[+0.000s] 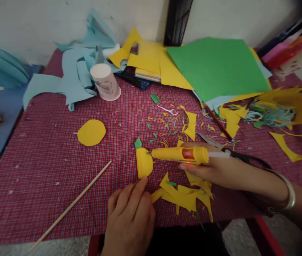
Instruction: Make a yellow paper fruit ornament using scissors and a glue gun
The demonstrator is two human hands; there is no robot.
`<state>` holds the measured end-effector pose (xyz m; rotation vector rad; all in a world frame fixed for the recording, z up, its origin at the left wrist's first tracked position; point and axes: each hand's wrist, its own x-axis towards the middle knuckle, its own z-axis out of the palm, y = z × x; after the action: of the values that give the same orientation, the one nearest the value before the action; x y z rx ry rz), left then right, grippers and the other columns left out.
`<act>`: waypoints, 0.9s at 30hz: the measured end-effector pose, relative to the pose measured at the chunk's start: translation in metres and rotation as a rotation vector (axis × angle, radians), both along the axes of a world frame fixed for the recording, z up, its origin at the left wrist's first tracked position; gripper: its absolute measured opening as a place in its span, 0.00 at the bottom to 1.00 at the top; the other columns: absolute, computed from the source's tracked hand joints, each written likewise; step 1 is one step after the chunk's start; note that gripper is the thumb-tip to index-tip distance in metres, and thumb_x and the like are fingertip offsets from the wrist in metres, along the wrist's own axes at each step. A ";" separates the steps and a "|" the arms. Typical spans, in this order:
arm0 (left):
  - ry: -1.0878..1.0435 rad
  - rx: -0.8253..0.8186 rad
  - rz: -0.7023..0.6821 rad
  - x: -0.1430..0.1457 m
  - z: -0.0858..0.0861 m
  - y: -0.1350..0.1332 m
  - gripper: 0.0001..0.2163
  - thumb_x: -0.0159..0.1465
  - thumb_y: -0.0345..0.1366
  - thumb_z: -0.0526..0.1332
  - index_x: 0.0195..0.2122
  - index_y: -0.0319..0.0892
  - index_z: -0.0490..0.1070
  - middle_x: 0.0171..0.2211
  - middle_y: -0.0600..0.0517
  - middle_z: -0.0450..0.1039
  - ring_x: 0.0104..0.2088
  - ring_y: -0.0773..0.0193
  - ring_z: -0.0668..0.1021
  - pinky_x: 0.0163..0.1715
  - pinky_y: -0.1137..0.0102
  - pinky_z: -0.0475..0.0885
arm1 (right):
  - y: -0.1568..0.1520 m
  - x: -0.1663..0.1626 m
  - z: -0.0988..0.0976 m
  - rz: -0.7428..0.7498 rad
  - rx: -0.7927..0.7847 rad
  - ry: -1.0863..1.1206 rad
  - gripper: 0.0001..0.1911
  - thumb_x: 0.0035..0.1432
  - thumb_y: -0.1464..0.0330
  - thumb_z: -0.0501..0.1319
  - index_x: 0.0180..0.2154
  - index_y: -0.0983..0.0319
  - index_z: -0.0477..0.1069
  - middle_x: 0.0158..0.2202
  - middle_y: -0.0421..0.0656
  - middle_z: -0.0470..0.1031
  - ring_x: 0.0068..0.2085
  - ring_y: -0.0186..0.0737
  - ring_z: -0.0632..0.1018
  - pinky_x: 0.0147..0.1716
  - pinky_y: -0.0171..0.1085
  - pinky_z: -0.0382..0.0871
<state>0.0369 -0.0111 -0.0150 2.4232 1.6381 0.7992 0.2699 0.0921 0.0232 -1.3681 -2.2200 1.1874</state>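
Observation:
My right hand [206, 170] is closed around a yellow hot glue gun [176, 155], which lies sideways with a white glue stick [220, 154] out of its back and a small orange light glowing. Its nozzle tip meets the top of a folded yellow paper half-circle [144, 163] that has a small green paper piece [138, 143] at its upper end. My left hand [131, 213] rests palm down on the cloth, holding nothing, fingers stretched out, one fingertip at the half-circle's lower edge. To the left lies a yellow paper disc [91, 133].
A wooden stick [73, 202] lies at front left. Yellow scraps [180, 195] and scissors [236, 153] lie around my right hand. Further back are a paper cup [105, 81], light-blue paper offcuts [73, 71], green paper [220, 67] and a dark phone-like object [178, 21] against the wall.

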 end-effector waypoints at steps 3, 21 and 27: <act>-0.018 -0.008 0.008 0.000 -0.002 -0.001 0.06 0.64 0.28 0.57 0.34 0.43 0.72 0.45 0.50 0.81 0.41 0.56 0.75 0.45 0.59 0.62 | 0.005 -0.006 -0.001 0.009 0.022 0.012 0.08 0.62 0.65 0.58 0.30 0.59 0.65 0.27 0.38 0.70 0.26 0.34 0.69 0.26 0.34 0.64; 0.012 0.002 0.006 0.003 0.001 -0.001 0.06 0.65 0.28 0.57 0.33 0.42 0.72 0.44 0.49 0.81 0.41 0.56 0.75 0.45 0.59 0.62 | -0.004 -0.010 0.019 0.210 -0.203 -0.080 0.07 0.62 0.67 0.60 0.31 0.60 0.65 0.29 0.38 0.70 0.28 0.33 0.71 0.26 0.33 0.62; 0.018 -0.015 -0.016 0.001 0.000 -0.003 0.05 0.65 0.27 0.57 0.35 0.41 0.72 0.47 0.48 0.79 0.43 0.55 0.75 0.47 0.58 0.62 | -0.002 -0.013 0.008 0.152 -0.122 -0.007 0.07 0.62 0.66 0.59 0.31 0.61 0.66 0.29 0.38 0.70 0.28 0.33 0.70 0.27 0.34 0.62</act>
<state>0.0378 -0.0146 -0.0145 2.4370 1.6229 0.7630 0.2568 0.0899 0.0315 -1.2669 -2.3257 1.3931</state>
